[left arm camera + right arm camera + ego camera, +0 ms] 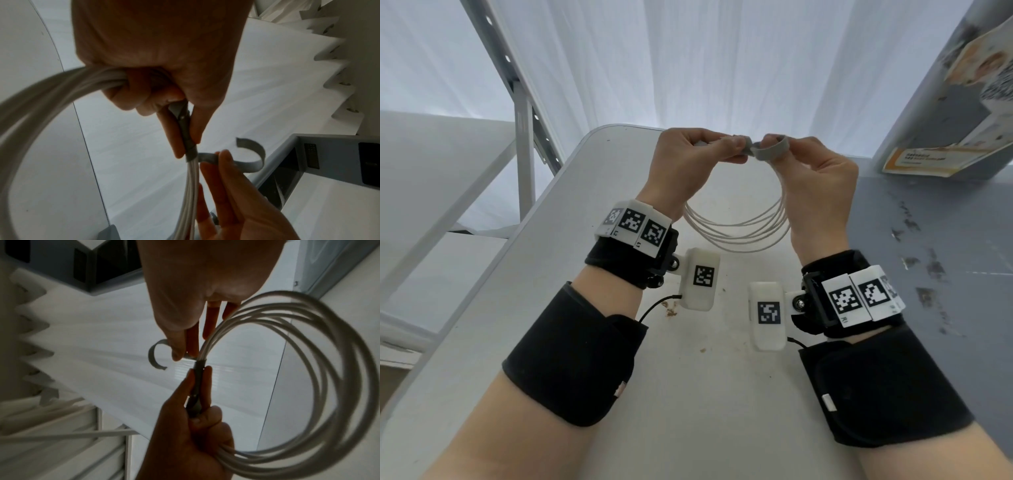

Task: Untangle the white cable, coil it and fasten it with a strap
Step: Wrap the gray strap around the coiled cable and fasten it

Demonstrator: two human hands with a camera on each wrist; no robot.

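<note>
The white cable (738,233) is coiled into several loops and hangs in the air above the table, between both hands. My left hand (732,149) grips the top of the bundle, thumb and fingers pinching it where the grey strap (768,152) is wrapped around it. My right hand (774,145) pinches the strap just beside the bundle, and the free tail curls away. The left wrist view shows the wrapped strap (188,139) on the cable (41,105) and the curling tail (254,155). The right wrist view shows the coil (308,369) and the tail (153,356).
A white table (688,394) lies under the hands, with small brown crumbs near its middle. A grey scuffed surface (928,274) adjoins it on the right, below a pillar with a paper notice (945,102). A metal rack (524,137) stands at the left; white curtains hang behind.
</note>
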